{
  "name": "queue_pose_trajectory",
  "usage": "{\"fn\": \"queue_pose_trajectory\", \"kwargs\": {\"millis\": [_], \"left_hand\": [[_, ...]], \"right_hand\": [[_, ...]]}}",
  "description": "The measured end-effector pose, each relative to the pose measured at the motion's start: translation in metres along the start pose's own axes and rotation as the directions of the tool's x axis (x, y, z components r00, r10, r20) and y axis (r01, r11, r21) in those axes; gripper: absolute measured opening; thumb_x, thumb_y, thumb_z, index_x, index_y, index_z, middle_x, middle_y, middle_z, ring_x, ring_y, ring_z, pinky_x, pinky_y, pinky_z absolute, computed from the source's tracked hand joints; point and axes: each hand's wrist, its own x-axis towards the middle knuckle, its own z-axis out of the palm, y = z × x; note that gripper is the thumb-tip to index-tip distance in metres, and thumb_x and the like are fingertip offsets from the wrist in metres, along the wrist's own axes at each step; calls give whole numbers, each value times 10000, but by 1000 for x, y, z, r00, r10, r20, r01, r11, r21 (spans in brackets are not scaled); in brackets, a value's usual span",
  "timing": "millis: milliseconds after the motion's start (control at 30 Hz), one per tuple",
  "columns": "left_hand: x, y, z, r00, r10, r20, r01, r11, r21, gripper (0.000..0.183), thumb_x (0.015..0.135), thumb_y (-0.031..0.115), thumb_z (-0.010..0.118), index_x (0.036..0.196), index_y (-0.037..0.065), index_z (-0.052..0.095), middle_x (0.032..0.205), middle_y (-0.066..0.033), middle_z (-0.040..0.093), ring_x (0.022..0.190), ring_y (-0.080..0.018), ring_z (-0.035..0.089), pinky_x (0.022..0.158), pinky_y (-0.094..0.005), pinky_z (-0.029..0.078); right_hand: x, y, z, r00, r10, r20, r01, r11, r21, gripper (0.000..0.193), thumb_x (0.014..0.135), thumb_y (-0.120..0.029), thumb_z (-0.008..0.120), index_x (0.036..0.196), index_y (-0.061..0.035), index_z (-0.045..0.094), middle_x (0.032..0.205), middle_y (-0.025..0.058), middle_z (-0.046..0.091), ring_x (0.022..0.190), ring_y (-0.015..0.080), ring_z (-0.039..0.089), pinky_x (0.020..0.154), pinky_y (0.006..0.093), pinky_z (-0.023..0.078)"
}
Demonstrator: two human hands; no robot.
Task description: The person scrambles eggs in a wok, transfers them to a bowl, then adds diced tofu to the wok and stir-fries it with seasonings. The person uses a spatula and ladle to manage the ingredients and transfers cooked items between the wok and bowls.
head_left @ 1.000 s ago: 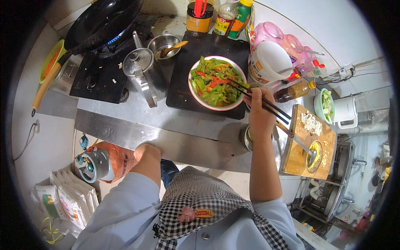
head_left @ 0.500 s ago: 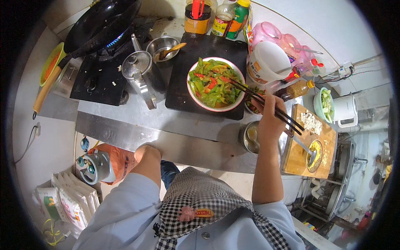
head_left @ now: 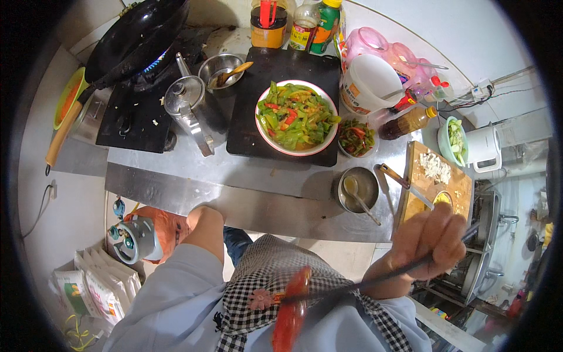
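Note:
My right hand (head_left: 428, 240) is raised close to the camera, shut on a pair of dark chopsticks (head_left: 375, 280). Their tips pinch a blurred red pepper piece (head_left: 291, 311) over my checked apron. A white bowl (head_left: 258, 126) of green and red pepper strips sits on a black board in the middle of the steel counter, well away from that hand. My left hand (head_left: 204, 216) presses against the counter's front edge with its fingers out of sight.
A black wok (head_left: 135, 41) sits on a lit burner at the back left, next to a metal kettle (head_left: 186, 100). A small dish of chopped peppers (head_left: 356, 138), a steel cup with a spoon (head_left: 359, 189) and a wooden cutting board (head_left: 437, 176) lie to the right. A gas cylinder (head_left: 138, 237) stands below.
My right hand has drawn back from the bowl toward the camera, carrying a red pepper piece in the chopsticks. My left hand has stayed at the counter edge.

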Motion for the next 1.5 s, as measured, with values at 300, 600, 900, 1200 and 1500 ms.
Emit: {"fn": "queue_pose_trajectory", "kwargs": {"millis": [300,600,900,1200,1500], "left_hand": [[2,-2,4,997,71,-2,-70,987,146,352,904,240,549,1199,59,610,1137,-58,659,995,-166,638,833,-272,505],[4,3,7,988,143,63,-155,944,293,334,908,253,553,1174,62,615,1102,-57,660,963,-165,637,813,-277,506],[3,3,9,980,180,79,-196,923,332,318,912,266,556,1149,64,621,1067,-56,662,931,-164,635,792,-282,507],[8,2,3,978,192,83,-209,905,371,304,916,279,560,1124,67,626,1032,-56,663,899,-163,633,772,-287,508],[18,-5,-8,990,94,101,-129,893,432,294,920,292,564,1099,69,631,997,-55,665,867,-162,631,751,-293,509]], "right_hand": [[7,-29,2,961,126,248,-189,950,249,165,874,-46,531,718,6,533,741,149,495,624,319,678,440,329,538],[6,-93,-67,953,-46,-299,-59,941,-333,323,1005,-203,421,714,-68,390,715,59,397,623,171,427,560,258,401],[-107,-56,-214,451,252,-856,-892,149,-427,274,990,-296,472,905,-71,604,620,25,561,476,133,517,444,279,404],[-194,38,-307,626,78,-776,-732,-285,-619,381,823,-27,552,1201,12,577,1025,193,605,912,341,602,807,381,478],[-179,60,-299,874,-88,-478,-465,-439,-769,436,751,23,545,1184,6,590,993,234,547,938,418,548,832,492,444]]}}
